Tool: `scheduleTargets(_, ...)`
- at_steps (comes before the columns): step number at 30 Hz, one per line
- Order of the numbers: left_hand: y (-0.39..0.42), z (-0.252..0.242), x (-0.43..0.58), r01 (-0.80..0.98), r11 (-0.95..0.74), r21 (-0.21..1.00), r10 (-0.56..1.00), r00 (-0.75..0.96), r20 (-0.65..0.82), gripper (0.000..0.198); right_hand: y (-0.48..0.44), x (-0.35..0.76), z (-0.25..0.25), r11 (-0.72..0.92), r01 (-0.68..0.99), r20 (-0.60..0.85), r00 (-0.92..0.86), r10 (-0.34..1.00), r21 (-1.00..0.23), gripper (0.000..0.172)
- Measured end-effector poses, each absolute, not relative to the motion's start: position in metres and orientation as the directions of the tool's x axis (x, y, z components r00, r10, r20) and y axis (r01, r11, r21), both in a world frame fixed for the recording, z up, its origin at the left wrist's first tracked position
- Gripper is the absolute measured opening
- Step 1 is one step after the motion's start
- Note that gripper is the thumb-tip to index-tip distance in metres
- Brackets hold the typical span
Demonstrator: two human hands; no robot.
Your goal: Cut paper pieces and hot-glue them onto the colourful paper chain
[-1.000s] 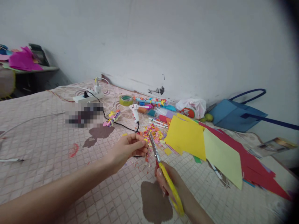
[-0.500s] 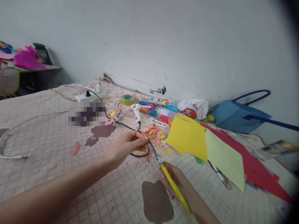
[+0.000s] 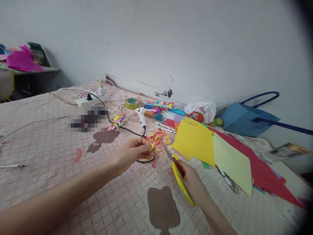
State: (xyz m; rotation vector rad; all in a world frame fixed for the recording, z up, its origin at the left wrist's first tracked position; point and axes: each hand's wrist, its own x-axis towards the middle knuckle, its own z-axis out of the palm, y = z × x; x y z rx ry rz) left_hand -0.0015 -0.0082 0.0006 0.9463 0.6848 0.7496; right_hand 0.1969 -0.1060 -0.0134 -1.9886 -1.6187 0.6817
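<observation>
Between the thumb and fingers of my left hand (image 3: 135,151) is a small yellow piece (image 3: 152,146), which looks like craft foam or paper. My right hand (image 3: 192,178) is closed on a pair of scissors (image 3: 182,187) with yellow handles, and their blades point up and left, apart from the yellow piece. Just beyond both hands lies a heap of small colourful scraps (image 3: 161,135). A white glue gun (image 3: 141,117) with a black cord rests behind my left hand.
Yellow sheets (image 3: 194,140), a pale green sheet (image 3: 231,160) and red sheets (image 3: 261,173) lie to the right. Tape (image 3: 132,103), a decorated stick (image 3: 156,104), a white plastic bag (image 3: 201,111) and a blue bag (image 3: 246,119) are along the wall. A power strip (image 3: 91,100) stands back left.
The scissors have moved away from the yellow piece and turned, and my right hand has shifted slightly up and right. My left hand keeps its pinch. The view has shifted a little.
</observation>
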Motion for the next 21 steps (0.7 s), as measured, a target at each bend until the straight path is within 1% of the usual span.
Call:
scheduleTargets(2, -0.009, -0.001, 0.000, -0.231, 0.379, 0.896, 0.803, 0.564, -0.194, 0.021, -0.100, 0.209, -0.014, -0.247, 0.844, -0.021, 0.270, 0.963, -0.477, 0.031)
scheduleTargets(4, -0.009, -0.003, 0.001, -0.194, 0.342, 0.919, 0.801, 0.571, -0.177, 0.022, -0.095, 0.221, -0.016, -0.310, 0.889, 0.032, 0.340, 0.940, -0.337, 0.032)
scheduleTargets(6, -0.010, -0.005, 0.002, -0.155, 0.299, 0.942, 0.792, 0.591, -0.154, 0.021, -0.091, 0.234, -0.020, -0.340, 0.906, 0.086, 0.371, 0.925, -0.253, 0.035)
scheduleTargets(8, -0.010, -0.006, 0.002, -0.117, 0.271, 0.955, 0.771, 0.621, -0.143, 0.020, -0.088, 0.245, -0.025, -0.344, 0.917, 0.131, 0.373, 0.918, -0.204, 0.036)
scheduleTargets(12, -0.011, -0.008, 0.002, -0.048, 0.249, 0.967, 0.734, 0.660, -0.156, 0.021, -0.085, 0.259, -0.036, -0.322, 0.935, 0.168, 0.345, 0.923, -0.152, 0.037)
scheduleTargets(15, -0.011, -0.008, 0.002, -0.036, 0.249, 0.968, 0.718, 0.677, -0.160, 0.025, -0.086, 0.262, -0.037, -0.301, 0.947, 0.197, 0.318, 0.927, -0.113, 0.036)
scheduleTargets(18, -0.012, -0.009, 0.002, -0.018, 0.224, 0.974, 0.698, 0.701, -0.147, 0.027, -0.090, 0.256, -0.028, -0.294, 0.954, 0.284, 0.300, 0.911, -0.066, 0.031)
scheduleTargets(19, -0.013, -0.009, 0.003, -0.010, 0.211, 0.978, 0.694, 0.706, -0.142, 0.027, -0.092, 0.252, -0.024, -0.262, 0.961, 0.328, 0.278, 0.903, -0.092, 0.028)
scheduleTargets(20, -0.014, -0.010, 0.003, -0.001, 0.195, 0.981, 0.693, 0.708, -0.137, 0.028, -0.094, 0.246, -0.020, -0.203, 0.966, 0.366, 0.248, 0.897, -0.158, 0.025)
scheduleTargets(21, -0.015, -0.011, 0.004, 0.009, 0.176, 0.984, 0.693, 0.709, -0.130, 0.028, -0.096, 0.239, -0.017, -0.111, 0.959, 0.390, 0.210, 0.897, -0.261, 0.022)
